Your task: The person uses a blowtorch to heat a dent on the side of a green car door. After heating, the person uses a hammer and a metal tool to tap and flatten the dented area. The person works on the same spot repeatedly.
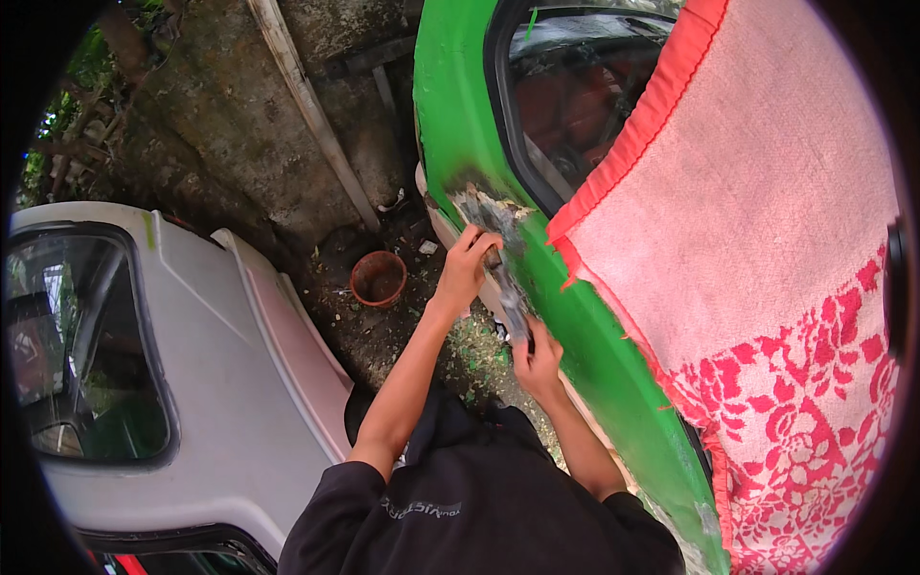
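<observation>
A flat scraping tool [510,305] lies against the green car body [585,355], just below the lower corner of its side window [575,96]. Its upper end meets a patch [484,206] where the green paint is gone and grey and dull bare surface shows. The left hand [467,268] presses on the tool's upper end, fingers curled over it at the lower edge of the bare patch. The right hand [539,364] is clenched around the tool's lower end, the handle, with the knuckles close to the green panel. Both forearms reach up from the lower edge of the view, out of dark rolled-up sleeves [479,508].

A pink cloth [757,192] with a red border and a red flower pattern hangs over the car body to the right of the hands, covering part of the window's edge and most of the panel beyond it. Green flakes [479,350] are scattered on the dirt ground beneath the hands. A brown clay pot [379,278] stands on the ground left of the left hand, well apart from it. Further left sits a white car [220,383] with a dark side window. Behind the pot, a pale pole [311,105] leans against a mossy wall [211,115].
</observation>
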Motion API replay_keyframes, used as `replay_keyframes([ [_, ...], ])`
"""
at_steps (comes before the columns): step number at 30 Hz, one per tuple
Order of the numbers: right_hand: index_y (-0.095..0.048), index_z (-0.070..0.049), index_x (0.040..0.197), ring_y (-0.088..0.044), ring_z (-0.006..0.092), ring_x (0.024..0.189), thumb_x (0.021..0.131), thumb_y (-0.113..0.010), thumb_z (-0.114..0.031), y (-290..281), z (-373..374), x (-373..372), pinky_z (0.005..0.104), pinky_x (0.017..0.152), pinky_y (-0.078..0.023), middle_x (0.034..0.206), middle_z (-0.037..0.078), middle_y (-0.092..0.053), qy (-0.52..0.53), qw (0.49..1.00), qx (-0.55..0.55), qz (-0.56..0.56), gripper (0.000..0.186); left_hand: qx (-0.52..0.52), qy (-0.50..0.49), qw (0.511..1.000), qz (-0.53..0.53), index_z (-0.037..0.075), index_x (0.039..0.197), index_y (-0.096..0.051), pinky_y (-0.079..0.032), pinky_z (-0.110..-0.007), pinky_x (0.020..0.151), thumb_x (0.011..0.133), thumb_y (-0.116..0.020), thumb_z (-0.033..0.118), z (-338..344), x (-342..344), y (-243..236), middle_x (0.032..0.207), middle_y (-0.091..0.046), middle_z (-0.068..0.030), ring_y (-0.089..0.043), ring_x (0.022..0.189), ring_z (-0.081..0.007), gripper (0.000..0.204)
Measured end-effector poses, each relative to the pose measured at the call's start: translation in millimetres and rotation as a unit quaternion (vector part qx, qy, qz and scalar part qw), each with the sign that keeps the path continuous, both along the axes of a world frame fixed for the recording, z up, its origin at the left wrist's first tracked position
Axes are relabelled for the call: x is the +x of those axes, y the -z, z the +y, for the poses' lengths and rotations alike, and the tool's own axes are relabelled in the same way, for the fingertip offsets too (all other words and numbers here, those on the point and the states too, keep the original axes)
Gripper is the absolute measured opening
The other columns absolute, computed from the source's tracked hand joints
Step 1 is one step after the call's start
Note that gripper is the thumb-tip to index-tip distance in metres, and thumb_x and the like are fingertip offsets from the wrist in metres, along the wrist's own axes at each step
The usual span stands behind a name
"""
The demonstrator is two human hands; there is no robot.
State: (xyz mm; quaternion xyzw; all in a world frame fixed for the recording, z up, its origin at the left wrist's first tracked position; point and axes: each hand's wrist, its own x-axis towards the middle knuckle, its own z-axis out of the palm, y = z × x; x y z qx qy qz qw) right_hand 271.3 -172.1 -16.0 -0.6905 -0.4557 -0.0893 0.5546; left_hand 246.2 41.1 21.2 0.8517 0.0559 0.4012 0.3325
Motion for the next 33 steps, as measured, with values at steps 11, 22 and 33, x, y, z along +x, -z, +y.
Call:
replay_keyframes([
  [11,-0.058,0.001,0.121,-0.057,0.0225,0.06,0.094,-0.053,-0.006,-26,9,-4,0.0364,0.06,-0.046,0.072,0.013,-0.06,0.039,0.989,-0.074,0.124,0.028,-0.338,-0.065,0.932,-0.114,0.006,0.113,-0.06,-0.05,-0.03,0.076,0.09,-0.056,-0.011,-4,-46,36,0.096,-0.057,-0.0082,-0.063,0.084,-0.0216,0.03],
  [22,-0.053,0.001,0.123,-0.07,0.028,0.091,0.096,-0.051,-0.002,63,76,-16,0.037,0.079,-0.054,0.104,0.018,-0.069,-0.13,0.934,-0.155,0.293,0.027,-0.687,0.066,0.693,-0.207,0.012,0.124,-0.043,-0.051,-0.039,0.096,0.095,-0.06,0.001,-51,-105,89,0.112,-0.062,-0.0137,-0.063,0.109,-0.0264,0.036],
  [33,-0.044,0.0,0.117,-0.062,0.0201,0.109,0.096,-0.051,0.008,62,123,-50,0.0312,0.088,-0.054,0.115,0.014,-0.057,-0.232,0.885,-0.081,0.396,0.024,-0.583,-0.073,0.797,-0.143,0.014,0.123,-0.041,-0.05,-0.031,0.087,0.088,-0.065,-0.01,-33,-122,80,0.12,-0.056,-0.0059,-0.058,0.107,-0.0171,0.049],
])
